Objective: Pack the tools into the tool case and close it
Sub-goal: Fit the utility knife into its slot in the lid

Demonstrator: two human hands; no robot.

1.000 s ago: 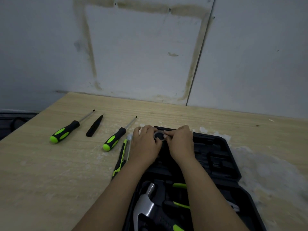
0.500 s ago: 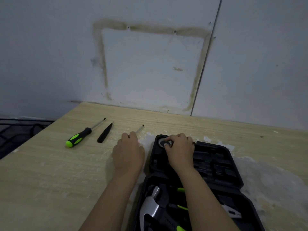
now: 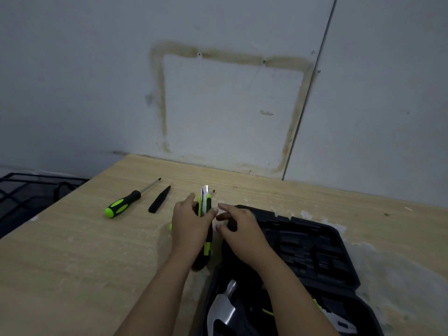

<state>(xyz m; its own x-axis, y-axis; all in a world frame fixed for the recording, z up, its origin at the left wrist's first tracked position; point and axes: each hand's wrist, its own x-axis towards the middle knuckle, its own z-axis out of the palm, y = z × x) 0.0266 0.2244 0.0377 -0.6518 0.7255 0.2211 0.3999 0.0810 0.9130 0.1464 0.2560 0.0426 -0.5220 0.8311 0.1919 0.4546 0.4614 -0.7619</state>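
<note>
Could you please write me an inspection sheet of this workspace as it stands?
Surface: wooden table, pale smears near the case.
Job's things: tool case open, hammer inside; utility knife in hand; screwdriver and black pointed tool lie loose on the table.
Clutter: nothing seen.
Grips: left hand holds the utility knife; right hand open beside it, over the case.
Cables: dark cords on the wire rack.
Surroundings: stained grey wall.

Black tool case (image 3: 315, 248), green-and-black screwdriver (image 3: 123, 204), green-black utility knife (image 3: 205, 209) — pale wood-grain table (image 3: 72, 251), silver hammer head (image 3: 224, 309).
</note>
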